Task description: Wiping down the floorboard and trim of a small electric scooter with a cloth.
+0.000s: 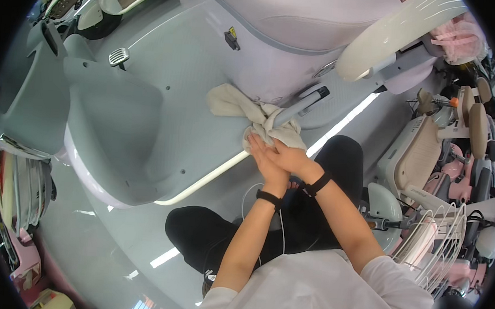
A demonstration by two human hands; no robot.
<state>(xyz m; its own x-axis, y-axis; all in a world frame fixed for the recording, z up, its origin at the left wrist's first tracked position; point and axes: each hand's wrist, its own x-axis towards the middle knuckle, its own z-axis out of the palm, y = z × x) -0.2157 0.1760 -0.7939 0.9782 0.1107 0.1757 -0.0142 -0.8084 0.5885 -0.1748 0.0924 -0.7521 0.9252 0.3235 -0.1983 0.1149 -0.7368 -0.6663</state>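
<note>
My left hand (265,159) and my right hand (289,156) lie close together, overlapping, at the near edge of a cream cloth (270,124). The fingertips of one rest on the cloth; whether the fingers grip it cannot be made out. The cloth is bunched and draped around the base of a grey lever (303,105) low on a pale electric scooter. One end of it stretches left over the grey footboard (194,125). A metal pedal (118,56) stands at the footboard's far left. Both wrists wear black bands.
The scooter's seat base (278,67) rises beyond the cloth, with a curved cream bar (390,40) at upper right. A pale tube (205,179) edges the footboard. More scooters (417,152) and a wire basket (437,247) stand at right. A thin white cable (282,229) hangs by my legs.
</note>
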